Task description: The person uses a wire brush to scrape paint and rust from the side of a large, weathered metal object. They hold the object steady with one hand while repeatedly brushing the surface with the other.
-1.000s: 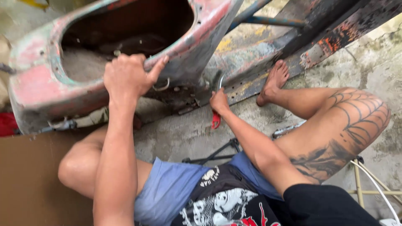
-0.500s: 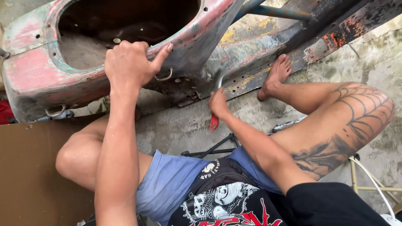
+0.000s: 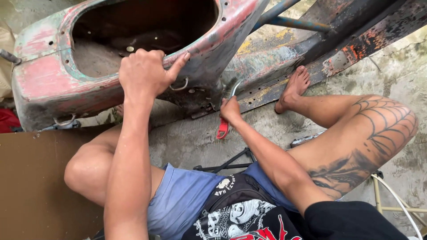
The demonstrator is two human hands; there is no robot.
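Pliers (image 3: 223, 126) lower, jaws half-hidden

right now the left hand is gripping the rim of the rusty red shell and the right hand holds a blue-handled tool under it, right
Not quite: the tool's handle is red, not blue. The head view shows it hanging below the right hand, with the metal end curving up toward the underside of the shell. The rest holds: the left hand grips the rim of the rusty red shell.
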